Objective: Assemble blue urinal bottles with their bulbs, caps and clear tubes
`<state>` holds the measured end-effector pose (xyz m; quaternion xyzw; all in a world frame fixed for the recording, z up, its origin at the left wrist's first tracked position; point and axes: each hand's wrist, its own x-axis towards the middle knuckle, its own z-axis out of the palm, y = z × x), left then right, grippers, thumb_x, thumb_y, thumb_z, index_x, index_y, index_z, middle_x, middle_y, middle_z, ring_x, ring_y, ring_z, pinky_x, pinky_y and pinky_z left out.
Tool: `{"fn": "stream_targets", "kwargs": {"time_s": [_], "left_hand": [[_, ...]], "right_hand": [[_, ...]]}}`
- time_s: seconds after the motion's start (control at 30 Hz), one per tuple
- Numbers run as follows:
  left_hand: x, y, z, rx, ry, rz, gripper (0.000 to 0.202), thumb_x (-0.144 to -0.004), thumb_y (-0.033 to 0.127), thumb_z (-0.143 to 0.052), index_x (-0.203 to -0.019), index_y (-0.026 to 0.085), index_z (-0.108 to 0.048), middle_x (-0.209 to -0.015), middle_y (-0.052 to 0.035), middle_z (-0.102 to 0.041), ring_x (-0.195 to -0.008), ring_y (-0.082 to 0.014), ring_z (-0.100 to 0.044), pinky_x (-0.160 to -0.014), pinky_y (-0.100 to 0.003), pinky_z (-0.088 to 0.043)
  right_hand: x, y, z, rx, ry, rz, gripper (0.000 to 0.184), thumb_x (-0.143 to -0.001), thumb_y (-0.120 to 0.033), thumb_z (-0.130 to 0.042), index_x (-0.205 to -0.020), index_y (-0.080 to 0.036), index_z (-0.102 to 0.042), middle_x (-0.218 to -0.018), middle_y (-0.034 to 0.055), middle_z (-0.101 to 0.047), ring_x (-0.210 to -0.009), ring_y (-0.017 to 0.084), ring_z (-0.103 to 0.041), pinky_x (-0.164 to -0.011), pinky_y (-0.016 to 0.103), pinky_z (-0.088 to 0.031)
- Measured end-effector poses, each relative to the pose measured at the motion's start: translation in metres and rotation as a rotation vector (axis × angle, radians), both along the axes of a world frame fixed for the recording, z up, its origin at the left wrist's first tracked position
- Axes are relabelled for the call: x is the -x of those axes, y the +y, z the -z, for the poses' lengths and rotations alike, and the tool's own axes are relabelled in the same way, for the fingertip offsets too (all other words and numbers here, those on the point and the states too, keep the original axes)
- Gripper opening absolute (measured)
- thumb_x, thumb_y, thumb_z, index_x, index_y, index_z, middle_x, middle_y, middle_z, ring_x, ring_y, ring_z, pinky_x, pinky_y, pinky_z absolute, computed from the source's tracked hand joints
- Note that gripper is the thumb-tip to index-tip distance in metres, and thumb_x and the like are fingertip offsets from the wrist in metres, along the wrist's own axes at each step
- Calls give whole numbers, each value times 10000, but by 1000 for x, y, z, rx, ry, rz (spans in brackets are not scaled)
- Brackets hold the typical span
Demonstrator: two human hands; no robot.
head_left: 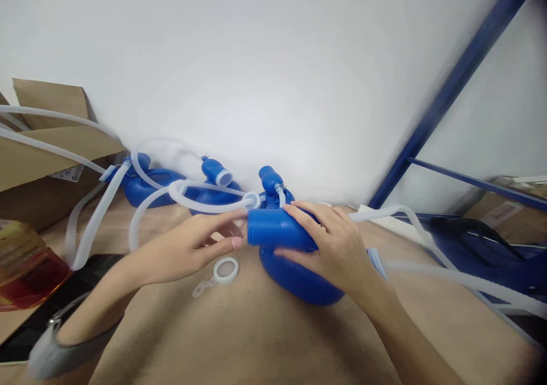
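Observation:
My right hand (333, 237) wraps over a blue plastic cylinder (273, 229) with a ribbed collar at its left end. My left hand (209, 237) is at that end, thumb and fingers apart; I cannot tell whether they touch the collar. Beneath the cylinder a rounded blue plastic bottle (299, 277) rests on the table. On the tabletop just below my left hand lies a white ring-shaped cap (225, 270) with a small strap. Behind the cylinder stands a blue bulb-shaped fitting (270, 181) with a short clear tube. My right hand hides part of the cylinder.
Along the wall sit more blue bottles (151, 187) and a blue bulb-shaped head (215, 170), with white hoses (100, 217) looping around. A cardboard box (47, 146) and a container of reddish liquid (32, 268) are at left. A blue metal frame (448, 97) rises at right.

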<state>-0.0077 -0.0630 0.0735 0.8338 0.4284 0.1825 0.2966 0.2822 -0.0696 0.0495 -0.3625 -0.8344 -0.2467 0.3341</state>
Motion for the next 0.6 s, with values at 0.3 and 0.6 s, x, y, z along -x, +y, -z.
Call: {"fn": "stream_targets", "kwargs": {"time_s": [0.3,0.6], "left_hand": [[-20,-18,-20,-132,-367,-243,482,-842,538,-759,-1235,264,-717,-1110,-35,-760,-877,-241,-740,-711,-308,-639],[-1,-11,-20,40,-569,-262,374,-871,533,-751,-1160,296,-746,-992,6,-761,-772,-175,-713,-673,-236,-631]], "right_hand": [[22,-19,1,-124,256,-254,492,-915,-514,-751,-1288,-238,-586,-1250,144,-676,-1216,337,-630,-1026,518,-526],[24,-3,5,972,1026,-439,446,-1016,-626,-523,-1194,-251,-685,-1040,56,-735,-868,189,-703,-691,287,-582]]}}
